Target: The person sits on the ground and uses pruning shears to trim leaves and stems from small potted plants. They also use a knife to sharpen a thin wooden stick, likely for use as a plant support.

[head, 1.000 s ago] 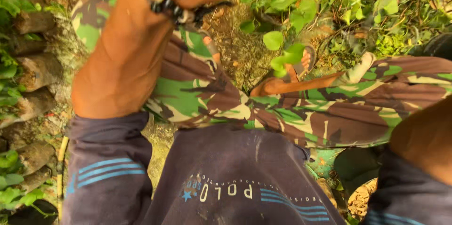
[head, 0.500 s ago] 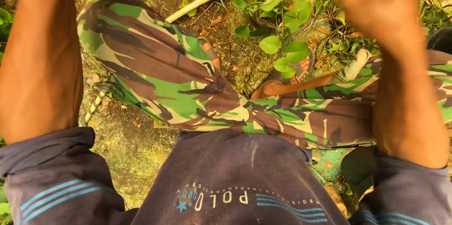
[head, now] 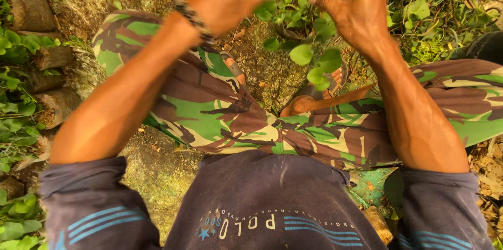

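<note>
The ground [head: 157, 171] is bare, mossy earth, greenish-yellow and scattered with small dry leaves [head: 487, 161] at the right edge. Along the left side a row of short cut logs [head: 31, 12] lies on it — weathered ends facing inward (some half hidden by foliage). Low green plants [head: 15, 114] spread around and between those logs, and a denser tangle of leafy stems [head: 445, 19] covers the soil at upper right.
</note>
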